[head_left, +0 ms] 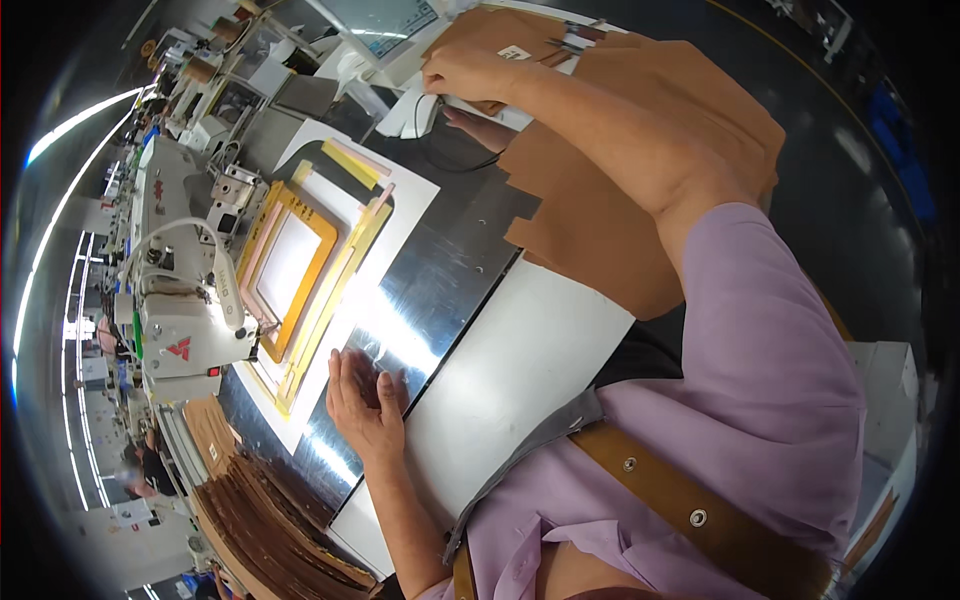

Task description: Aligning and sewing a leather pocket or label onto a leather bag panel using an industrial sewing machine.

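Observation:
My left hand (367, 412) rests on the shiny metal table (440, 262), fingers stretched out and thumb apart, holding nothing. Just beyond it lies a white sheet (405, 205) carrying a yellow-edged template with an orange frame (318, 262), which reaches under the head of a white sewing machine (185, 335). My right arm stretches far forward over brown sheets (590, 235). At the back, my right hand (468, 76) is bent closed beside a thin black cable (425, 150) and a small white device (408, 114). What its fingertips hold is hidden.
A stack of brown pieces (270, 530) stands at the lower left. More brown pieces (500, 36) with a small white label lie at the back, near some small tools (580, 38). A screen (380, 22) stands behind. Further machines and people are at the far left.

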`<action>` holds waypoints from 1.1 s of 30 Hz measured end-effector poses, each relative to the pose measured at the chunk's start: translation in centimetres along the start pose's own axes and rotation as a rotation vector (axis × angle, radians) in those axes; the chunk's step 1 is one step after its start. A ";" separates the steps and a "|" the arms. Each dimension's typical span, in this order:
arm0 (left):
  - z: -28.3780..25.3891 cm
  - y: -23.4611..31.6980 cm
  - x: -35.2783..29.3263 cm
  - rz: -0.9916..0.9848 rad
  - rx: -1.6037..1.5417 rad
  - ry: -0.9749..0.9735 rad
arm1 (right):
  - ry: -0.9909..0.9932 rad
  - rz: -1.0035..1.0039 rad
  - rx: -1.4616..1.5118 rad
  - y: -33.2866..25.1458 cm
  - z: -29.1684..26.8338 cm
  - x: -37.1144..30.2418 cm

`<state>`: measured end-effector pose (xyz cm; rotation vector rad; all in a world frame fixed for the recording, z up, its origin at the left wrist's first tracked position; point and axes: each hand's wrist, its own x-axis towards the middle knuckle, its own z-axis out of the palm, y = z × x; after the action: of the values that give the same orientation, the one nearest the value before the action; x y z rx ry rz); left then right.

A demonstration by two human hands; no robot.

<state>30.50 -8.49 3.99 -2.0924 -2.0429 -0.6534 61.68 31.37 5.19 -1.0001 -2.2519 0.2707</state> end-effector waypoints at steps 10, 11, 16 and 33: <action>-0.1 -1.7 1.5 0.004 0.087 -0.083 | -0.299 0.028 -0.368 -5.5 5.9 8.0; -0.1 -2.0 1.5 -0.002 0.083 -0.082 | -0.304 0.024 -0.371 -5.8 6.3 8.0; -0.8 -3.0 0.5 0.011 0.078 -0.060 | -0.181 0.016 -0.421 -6.5 7.9 7.9; -0.9 -11.0 2.5 -0.522 -0.936 0.186 | -0.146 -0.425 0.269 -32.3 14.1 -4.4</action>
<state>19.52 -5.81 3.66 -1.6473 -2.4372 -2.1274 35.89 6.97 6.04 -0.3595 -2.4119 0.4543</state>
